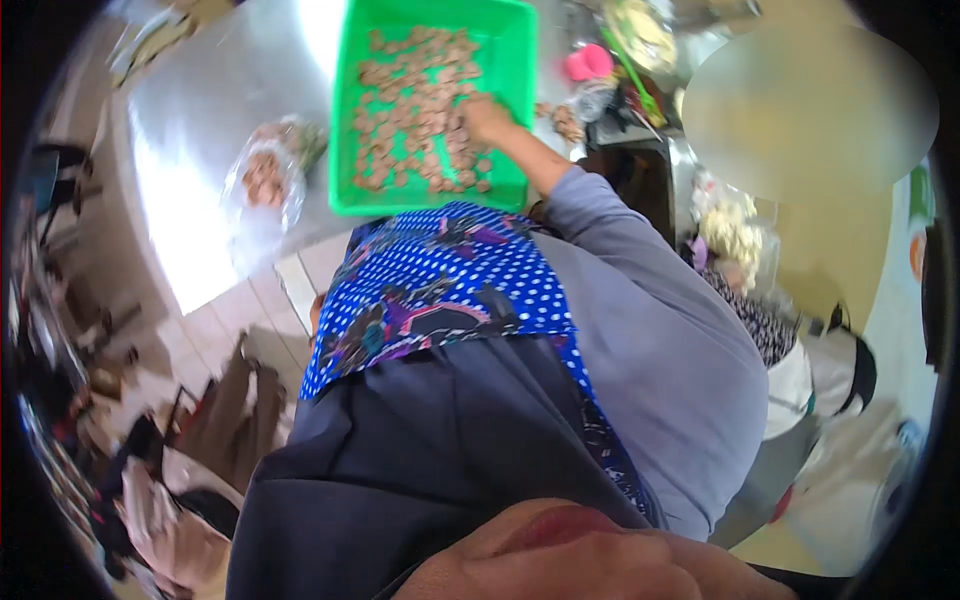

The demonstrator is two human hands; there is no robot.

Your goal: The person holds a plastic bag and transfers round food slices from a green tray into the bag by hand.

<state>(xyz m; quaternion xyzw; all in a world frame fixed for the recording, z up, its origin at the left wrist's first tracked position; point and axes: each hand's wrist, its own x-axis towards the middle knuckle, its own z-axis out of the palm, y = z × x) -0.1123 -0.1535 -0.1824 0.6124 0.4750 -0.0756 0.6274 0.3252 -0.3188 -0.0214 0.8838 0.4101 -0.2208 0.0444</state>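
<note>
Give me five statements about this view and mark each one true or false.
1. The right hand reaches into the green tray. True.
2. The tray holds no pieces. False: many small brown pieces are spread in it.
3. A clear plastic bag lies left of the tray in the picture. True.
4. The pink object sits left of the tray. False: it is on the right.
5. The apron is blue with white dots. True.
</note>
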